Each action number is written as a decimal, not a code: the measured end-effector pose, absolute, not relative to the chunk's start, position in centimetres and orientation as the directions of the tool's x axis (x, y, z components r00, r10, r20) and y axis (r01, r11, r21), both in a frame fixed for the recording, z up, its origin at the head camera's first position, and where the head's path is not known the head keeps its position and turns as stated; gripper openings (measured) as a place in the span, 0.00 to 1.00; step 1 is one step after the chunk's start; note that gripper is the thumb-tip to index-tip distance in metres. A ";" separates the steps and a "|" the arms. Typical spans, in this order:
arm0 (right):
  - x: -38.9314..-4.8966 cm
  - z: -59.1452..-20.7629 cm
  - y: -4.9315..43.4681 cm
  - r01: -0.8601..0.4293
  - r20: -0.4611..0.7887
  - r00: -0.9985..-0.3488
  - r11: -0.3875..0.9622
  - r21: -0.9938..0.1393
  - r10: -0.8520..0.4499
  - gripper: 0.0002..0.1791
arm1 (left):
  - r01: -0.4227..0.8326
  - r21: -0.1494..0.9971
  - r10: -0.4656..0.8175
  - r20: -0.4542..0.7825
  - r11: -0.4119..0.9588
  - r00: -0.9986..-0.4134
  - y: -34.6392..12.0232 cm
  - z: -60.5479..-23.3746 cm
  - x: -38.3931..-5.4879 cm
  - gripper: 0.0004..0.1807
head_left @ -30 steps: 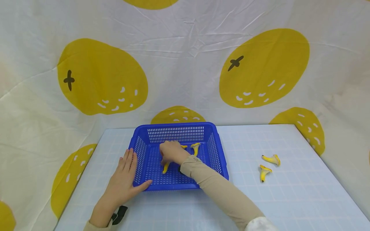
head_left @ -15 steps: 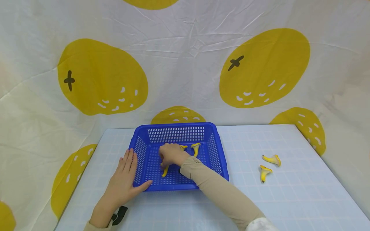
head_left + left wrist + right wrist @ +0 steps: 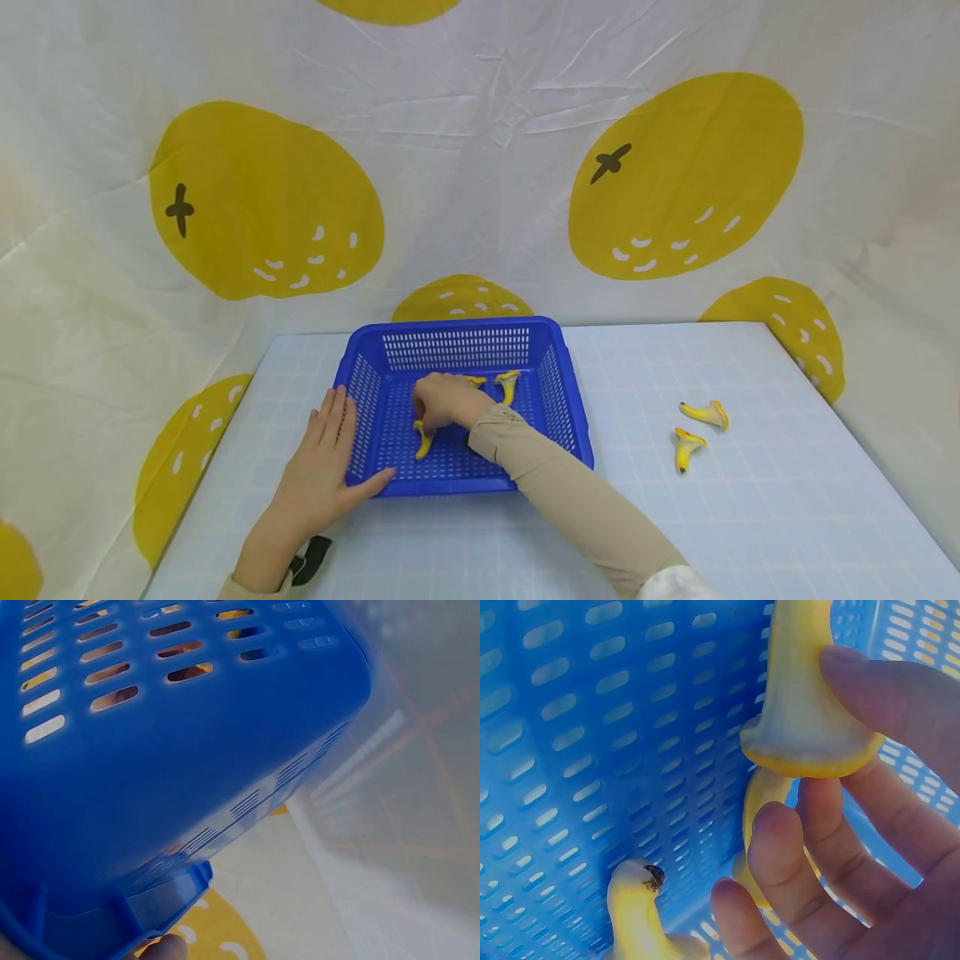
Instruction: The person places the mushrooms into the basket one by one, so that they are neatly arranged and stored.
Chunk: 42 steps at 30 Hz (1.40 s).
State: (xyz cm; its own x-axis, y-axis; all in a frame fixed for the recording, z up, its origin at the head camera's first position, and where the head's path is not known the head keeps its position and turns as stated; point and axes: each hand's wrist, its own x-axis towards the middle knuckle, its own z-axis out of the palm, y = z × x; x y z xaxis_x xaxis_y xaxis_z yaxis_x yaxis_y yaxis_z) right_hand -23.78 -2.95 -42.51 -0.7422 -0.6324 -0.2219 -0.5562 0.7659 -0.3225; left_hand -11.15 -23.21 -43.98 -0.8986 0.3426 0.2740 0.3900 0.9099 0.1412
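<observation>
A blue plastic basket (image 3: pixel 483 485) with slotted walls stands on the table. My left hand (image 3: pixel 318 467) lies along its left side with straight fingers, the thumb at the front rim. In the left wrist view the basket's wall (image 3: pixel 172 742) fills much of the picture. My right hand (image 3: pixel 446 398) is inside the basket, fingers loosely curled and spread around the cap of a yellow mushroom (image 3: pixel 423 443). In the right wrist view the thumb touches the edge of this mushroom's stem (image 3: pixel 799 682). Two more mushrooms, one (image 3: pixel 507 386) plain and one (image 3: pixel 477 381) partly hidden, lie towards the back.
Two yellow mushrooms lie on the table to the right of the basket, one (image 3: pixel 705 414) behind the other (image 3: pixel 687 451). A white curtain (image 3: pixel 480 200) with yellow fruit prints hangs behind the light-blue checked table (image 3: pixel 780 517).
The mushroom at my right hand has shifted towards the basket's front and slightly left, and its cap has come out from under the fingers. My left hand has stayed still.
</observation>
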 end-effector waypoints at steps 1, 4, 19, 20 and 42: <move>-23.8 -42.5 -3.0 -0.558 -0.221 -0.742 0.766 -0.319 -0.633 0.08 | 0.389 0.143 0.341 0.273 0.910 -0.899 -23.2 -44.0 -11.1 0.61; -23.8 -42.6 -3.0 -0.558 -0.221 -0.742 0.766 -0.317 -0.632 0.08 | 0.390 0.144 0.342 0.275 0.909 -0.898 -23.2 -43.8 -11.1 0.61; -24.3 -40.2 -2.2 -0.557 -0.158 -0.748 0.739 -0.380 -0.645 0.12 | 0.389 0.149 0.342 0.269 0.909 -0.901 -23.2 -43.9 -11.1 0.61; -24.3 -39.8 -2.1 -0.554 -0.147 -0.751 0.736 -0.389 -0.643 0.11 | 0.389 0.151 0.341 0.269 0.909 -0.901 -23.2 -43.9 -11.1 0.61; -21.3 -32.4 3.0 -0.525 0.038 -0.805 0.680 -0.512 -0.592 0.10 | 0.357 0.166 0.322 0.208 0.919 -0.924 -23.1 -43.5 -11.0 0.62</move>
State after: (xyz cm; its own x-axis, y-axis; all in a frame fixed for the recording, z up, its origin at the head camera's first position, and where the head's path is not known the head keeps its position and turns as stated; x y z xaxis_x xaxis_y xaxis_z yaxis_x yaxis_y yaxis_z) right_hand -21.25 2.96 -32.40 -0.8049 -0.5923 0.0381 -0.5247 0.6801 -0.5120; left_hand -11.03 -23.14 -43.52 -0.9238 0.3216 0.2080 0.3573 0.9191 0.1659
